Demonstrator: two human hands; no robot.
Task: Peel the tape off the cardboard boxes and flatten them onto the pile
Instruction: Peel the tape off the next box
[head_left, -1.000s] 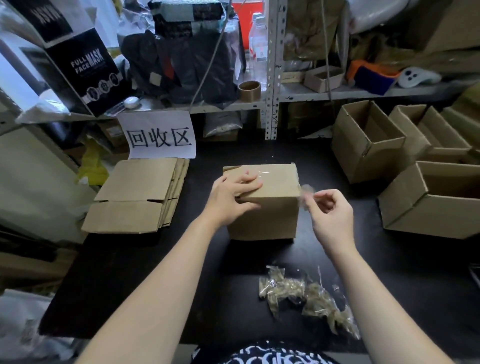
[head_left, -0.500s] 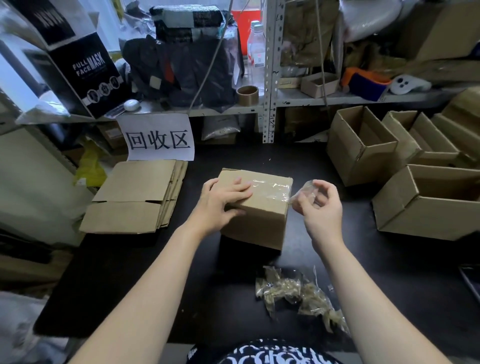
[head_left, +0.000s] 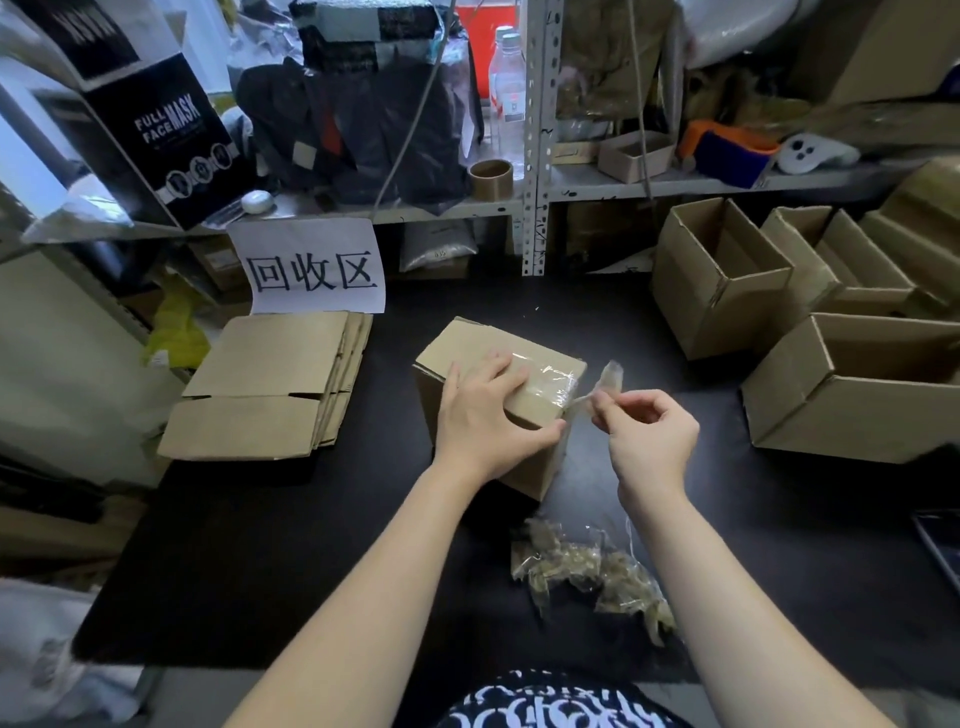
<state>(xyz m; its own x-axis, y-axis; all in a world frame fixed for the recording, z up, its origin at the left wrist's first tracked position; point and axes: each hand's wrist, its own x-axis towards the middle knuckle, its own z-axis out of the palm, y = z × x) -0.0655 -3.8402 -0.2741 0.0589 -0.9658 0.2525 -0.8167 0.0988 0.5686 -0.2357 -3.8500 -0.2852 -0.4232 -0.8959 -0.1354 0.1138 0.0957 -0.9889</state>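
Where crinkled clear tape (head_left: 610, 375) peels, matte cardboard box (head_left: 467, 344)

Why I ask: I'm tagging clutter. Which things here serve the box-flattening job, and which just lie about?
Job: taped box, clear tape strip, right hand, left hand, flattened cardboard pile, open boxes, peeled tape scraps.
Lying about: tape roll, plastic bottle, face mask box, white controller.

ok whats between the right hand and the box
A strip of clear tape, pinched by the right hand, running to the box edge; head view.
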